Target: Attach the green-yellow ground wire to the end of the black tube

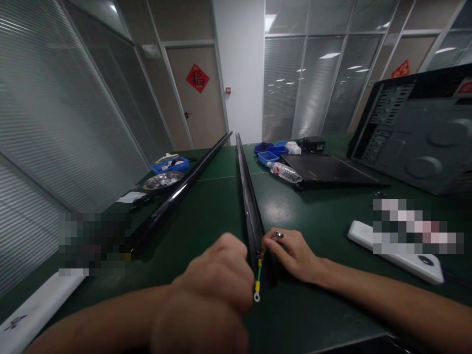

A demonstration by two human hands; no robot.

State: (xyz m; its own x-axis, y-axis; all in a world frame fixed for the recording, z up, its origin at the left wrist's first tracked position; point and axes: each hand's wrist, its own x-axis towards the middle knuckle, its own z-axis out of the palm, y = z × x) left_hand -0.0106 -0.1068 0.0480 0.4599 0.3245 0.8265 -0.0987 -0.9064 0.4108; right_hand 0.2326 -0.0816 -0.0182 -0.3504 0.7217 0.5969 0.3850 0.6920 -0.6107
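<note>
A long black channel-shaped rail [250,206] lies lengthwise on the green table, its near end between my hands. From that end a short green and yellow wire [259,272] points toward me, tipped with a ring terminal [257,297]. My left hand [221,275] is a closed fist just left of the wire; whatever it holds is hidden behind the knuckles. On the right edge of the rail, my right hand [289,250], with a ring on one finger, has its thumb and fingertips closed at the wire's upper end.
A second black rail [180,191] lies at the left, near a metal dish [163,180] and a blue basket [170,165]. Rightward are blue trays [268,157], a plastic bottle [285,172], a flat black panel [328,168], a computer case [416,132] and a white device [396,253].
</note>
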